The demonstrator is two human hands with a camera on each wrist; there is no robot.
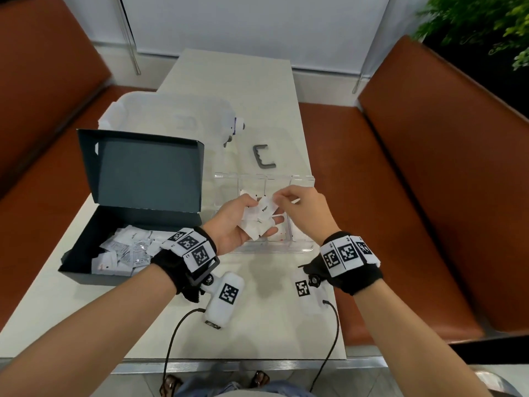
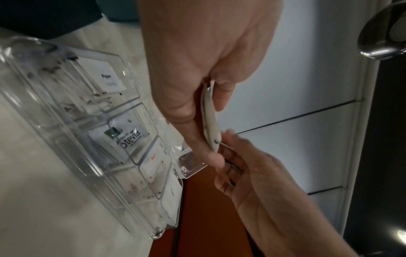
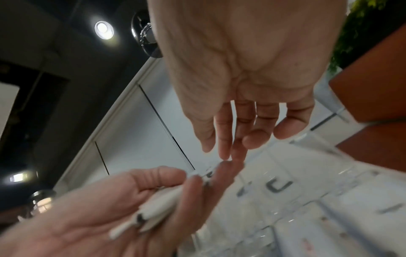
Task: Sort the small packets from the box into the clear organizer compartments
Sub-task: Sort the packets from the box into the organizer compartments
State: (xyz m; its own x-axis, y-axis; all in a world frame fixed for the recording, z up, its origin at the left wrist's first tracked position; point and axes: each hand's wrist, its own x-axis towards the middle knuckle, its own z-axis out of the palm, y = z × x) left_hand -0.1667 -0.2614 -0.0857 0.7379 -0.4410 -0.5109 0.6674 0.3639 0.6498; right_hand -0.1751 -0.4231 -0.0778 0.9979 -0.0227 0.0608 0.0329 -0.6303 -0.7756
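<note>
My left hand (image 1: 252, 222) is palm up over the clear organizer (image 1: 304, 179) and grips a small stack of white packets (image 1: 264, 209); the top one reads "Pepper". My right hand (image 1: 282, 197) reaches in from the right, its straight fingertips touching the far end of that stack. In the left wrist view the packets (image 2: 209, 121) show edge-on between thumb and fingers of the left hand (image 2: 197, 69), with the right hand (image 2: 237, 156) at their tip. The organizer (image 2: 66, 121) holds a Pepper packet (image 2: 107, 78) and a Stevia packet (image 2: 128, 137) in separate compartments. The right hand (image 3: 217, 151) shows nothing between thumb and fingers.
An open dark box (image 1: 86, 272) with several loose packets (image 1: 126, 247) sits to the left of the organizer. Behind them are a translucent lidded bin (image 1: 171, 116) and a grey C-shaped handle (image 1: 264, 157). Brown benches (image 1: 415, 144) flank the narrow table (image 1: 257, 325).
</note>
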